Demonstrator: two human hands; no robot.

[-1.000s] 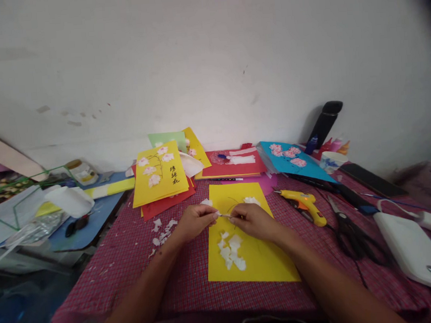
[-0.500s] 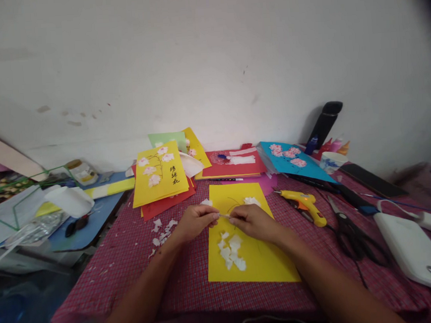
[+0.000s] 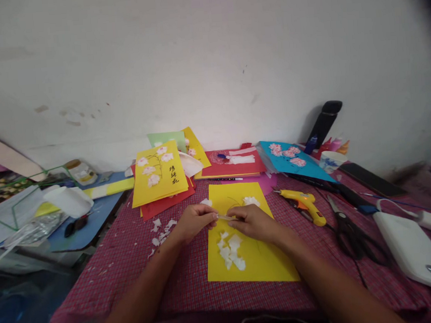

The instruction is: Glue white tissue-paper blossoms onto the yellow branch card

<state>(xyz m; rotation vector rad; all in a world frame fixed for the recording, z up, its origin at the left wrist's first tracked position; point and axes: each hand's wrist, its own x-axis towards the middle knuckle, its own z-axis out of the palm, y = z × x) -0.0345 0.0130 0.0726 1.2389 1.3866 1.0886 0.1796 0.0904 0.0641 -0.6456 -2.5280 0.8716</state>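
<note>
My left hand (image 3: 197, 220) and my right hand (image 3: 250, 221) are both closed, pinching opposite ends of a thin white strip of paper (image 3: 224, 217). They are above a yellow sheet (image 3: 262, 262) that lies on the table. Torn white paper pieces (image 3: 230, 252) lie on the sheet just below the hands. A white paper flower (image 3: 251, 201) sits near its top right, beside thin drawn lines partly hidden by my right hand. Another bit of white paper (image 3: 206, 202) shows behind my left hand at the sheet's edge.
Left of the sheet, white scraps (image 3: 164, 232) lie on the checked cloth (image 3: 116, 283). Finished flower cards (image 3: 157, 173) lean behind. On the right are a yellow glue gun (image 3: 304, 205), scissors (image 3: 356, 240), a white power bank (image 3: 414, 250) and a blue flower card (image 3: 293, 160).
My hands have drawn slightly apart, and more of the white strip shows between the fingertips. The sheet and the scraps have stayed in place.
</note>
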